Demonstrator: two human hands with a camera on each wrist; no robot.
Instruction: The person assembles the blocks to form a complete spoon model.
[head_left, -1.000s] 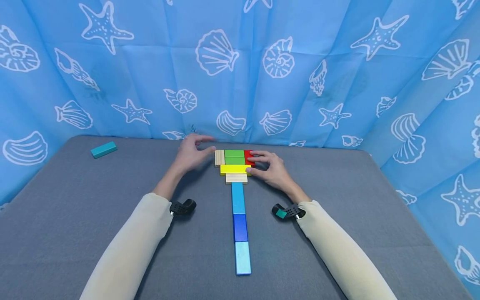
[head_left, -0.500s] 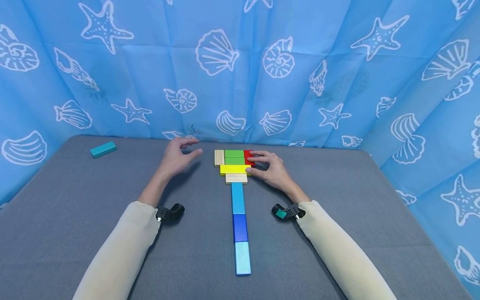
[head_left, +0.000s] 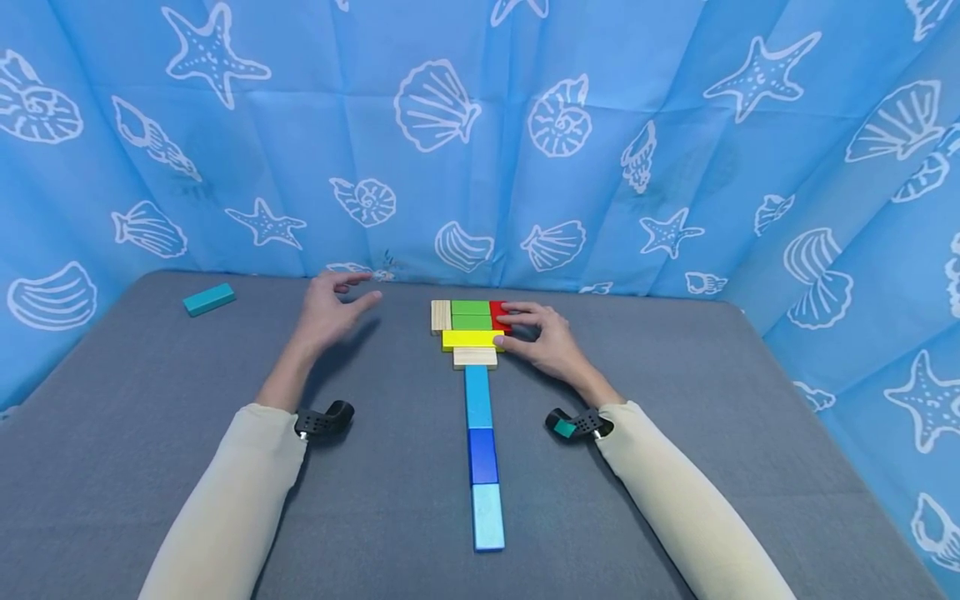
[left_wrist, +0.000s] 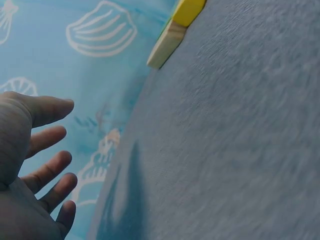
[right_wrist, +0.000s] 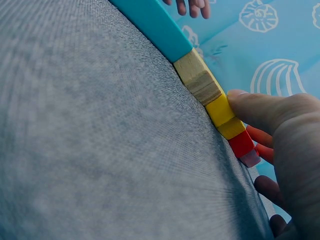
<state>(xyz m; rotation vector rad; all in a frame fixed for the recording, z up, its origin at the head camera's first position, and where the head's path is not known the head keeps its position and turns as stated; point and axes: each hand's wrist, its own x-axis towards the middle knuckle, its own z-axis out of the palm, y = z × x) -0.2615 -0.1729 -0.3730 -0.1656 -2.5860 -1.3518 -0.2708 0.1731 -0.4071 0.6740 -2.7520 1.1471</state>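
My right hand rests on the right end of a flat block layout, its thumb on the tip of the yellow block and fingertips on the red block. Two green blocks lie left of the red one, then a plain wooden block. Below the yellow bar comes another wooden block. From it a column runs toward me: a sky-blue block, a dark blue block and a pale blue block. My left hand holds nothing, left of the layout with fingers spread.
A lone teal block lies at the back left of the grey cloth-covered table. Behind the far edge hangs a blue curtain with white shell and starfish prints; it also rises along the right side.
My left hand has moved left, away from the wooden block at the layout's upper left corner. My right hand and the blocks have stayed in place.
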